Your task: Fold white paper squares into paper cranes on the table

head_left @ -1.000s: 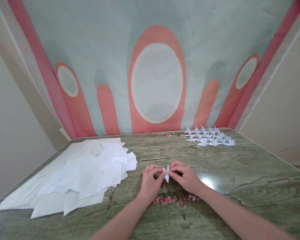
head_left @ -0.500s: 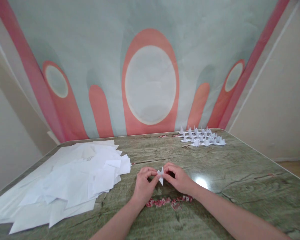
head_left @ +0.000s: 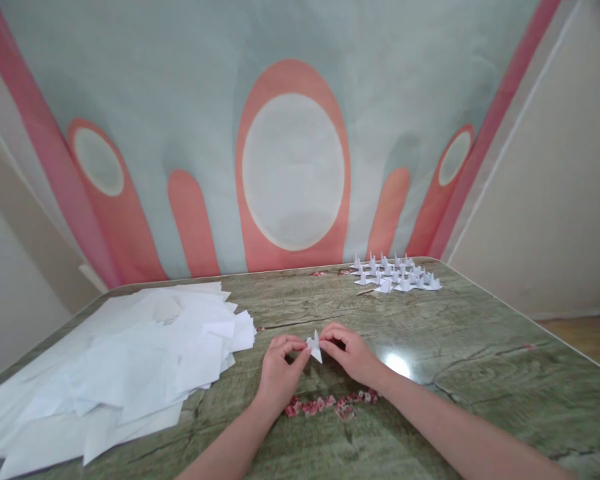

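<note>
Between my two hands, above the middle of the table, is a small white paper crane (head_left: 315, 346) with its folded points showing. My left hand (head_left: 281, 371) pinches its left side between thumb and fingertips. On the other side, the thumb and fingers of my right hand (head_left: 349, 353) are closed on the crane's right edge. Several finished-looking white paper cranes (head_left: 385, 285) stand grouped at the far right of the table.
A broad, loose heap of white paper sheets (head_left: 145, 360) covers the table's left side, with small squares on top. The wood-patterned table (head_left: 480, 373) has printed pink flowers near me. A patterned backdrop (head_left: 200, 87) hangs behind its far edge.
The crane has turned a little in my fingers, so more of its flat side shows. The whole view has shifted slightly, moving the table and heap left in the picture.
</note>
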Tool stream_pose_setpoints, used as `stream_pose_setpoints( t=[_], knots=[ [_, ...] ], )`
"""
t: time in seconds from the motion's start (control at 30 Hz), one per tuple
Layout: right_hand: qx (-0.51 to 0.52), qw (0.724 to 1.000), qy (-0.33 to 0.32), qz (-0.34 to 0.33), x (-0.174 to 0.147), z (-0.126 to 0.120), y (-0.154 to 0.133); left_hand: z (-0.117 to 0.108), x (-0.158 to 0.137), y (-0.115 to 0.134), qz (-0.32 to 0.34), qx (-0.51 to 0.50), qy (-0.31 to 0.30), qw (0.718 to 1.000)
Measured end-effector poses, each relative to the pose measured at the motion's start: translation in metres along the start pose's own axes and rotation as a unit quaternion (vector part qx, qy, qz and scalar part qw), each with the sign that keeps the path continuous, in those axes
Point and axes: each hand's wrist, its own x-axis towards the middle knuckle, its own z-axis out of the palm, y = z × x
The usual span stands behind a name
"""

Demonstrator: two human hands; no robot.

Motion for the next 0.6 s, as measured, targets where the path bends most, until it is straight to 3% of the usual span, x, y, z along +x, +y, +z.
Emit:
stream_pose_setpoints(
  t=[0.23,0.33,0.47,0.6],
  knots=[
    [-0.006,1.000,-0.006,0.000,-0.002,0.002,0.003,0.000,-0.003,0.003,-0.007,0.001,0.004,1.000],
    [-0.017,1.000,0.024,-0.004,-0.003,0.003,0.001,0.000,-0.003,0.004,-0.004,0.001,0.014,1.000],
    [-0.043,0.995,0.078,-0.033,-0.008,0.005,-0.008,-0.001,-0.003,0.004,-0.008,0.005,0.040,0.999],
    [-0.071,0.993,0.071,-0.069,-0.012,0.010,-0.015,-0.001,-0.005,0.006,0.005,0.014,0.063,0.998]
  ],
)
